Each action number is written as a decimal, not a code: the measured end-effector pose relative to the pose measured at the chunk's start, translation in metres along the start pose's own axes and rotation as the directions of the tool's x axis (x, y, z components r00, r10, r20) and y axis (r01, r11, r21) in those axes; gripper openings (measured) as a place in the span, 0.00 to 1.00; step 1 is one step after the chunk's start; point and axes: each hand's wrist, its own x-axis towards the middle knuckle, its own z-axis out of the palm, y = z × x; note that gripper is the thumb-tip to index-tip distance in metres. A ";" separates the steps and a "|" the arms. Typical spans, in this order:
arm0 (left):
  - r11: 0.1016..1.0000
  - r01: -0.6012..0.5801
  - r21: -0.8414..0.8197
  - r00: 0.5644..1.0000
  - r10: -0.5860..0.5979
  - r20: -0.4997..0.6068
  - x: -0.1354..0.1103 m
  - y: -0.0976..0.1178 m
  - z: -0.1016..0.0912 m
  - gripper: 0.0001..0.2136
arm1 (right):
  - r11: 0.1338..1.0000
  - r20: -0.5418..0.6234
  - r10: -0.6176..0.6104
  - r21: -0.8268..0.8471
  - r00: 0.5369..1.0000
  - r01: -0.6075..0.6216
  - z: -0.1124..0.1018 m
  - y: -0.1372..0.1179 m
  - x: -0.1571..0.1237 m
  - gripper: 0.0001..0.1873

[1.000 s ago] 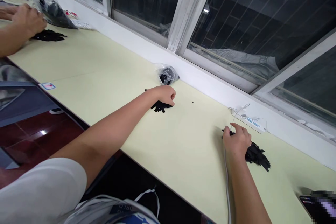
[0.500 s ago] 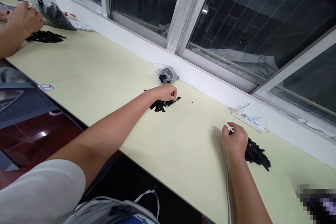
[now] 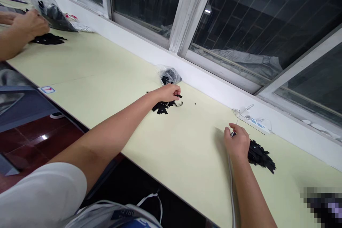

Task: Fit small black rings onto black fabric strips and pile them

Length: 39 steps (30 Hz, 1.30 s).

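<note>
My left hand [image 3: 170,92] is closed in a pinch on a short black strip [image 3: 179,96], whose end sticks out past the fingertips. Below that hand, a small fanned pile of black strips [image 3: 160,107] lies on the table. My right hand [image 3: 237,142] is curled, with thumb and forefinger bent round a small dark piece that its own fingers mostly hide. A larger heap of black strips [image 3: 261,157] lies beside and partly behind the right hand. A pale cable [image 3: 231,188] runs under this hand along the table.
A clear plastic bag with black pieces [image 3: 169,75] stands by the wall. A white power strip [image 3: 256,124] lies behind the right hand. At the far left are another person's hands [image 3: 33,25], black strips [image 3: 49,38] and a bigger bag [image 3: 55,14]. The pale table [image 3: 107,67] borders windows.
My left hand has lifted slightly, raising the black strip off the small pile. My right hand has shifted a little left. The other person's hand has moved right and down.
</note>
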 end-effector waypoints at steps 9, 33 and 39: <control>0.956 -0.022 -0.294 1.000 0.015 -0.026 0.003 0.014 0.007 0.09 | 0.985 0.115 0.027 0.165 0.993 -0.046 -0.001 -0.016 -0.003 0.18; 0.986 -0.042 -0.161 0.877 -0.041 -0.478 0.012 0.016 0.019 0.08 | 0.969 0.211 0.081 0.214 0.974 -0.127 -0.001 -0.027 -0.005 0.20; 0.992 -0.009 -0.129 0.878 -0.054 -0.476 0.012 0.013 0.018 0.08 | 0.966 0.229 0.087 0.217 0.969 -0.138 -0.001 -0.028 -0.005 0.22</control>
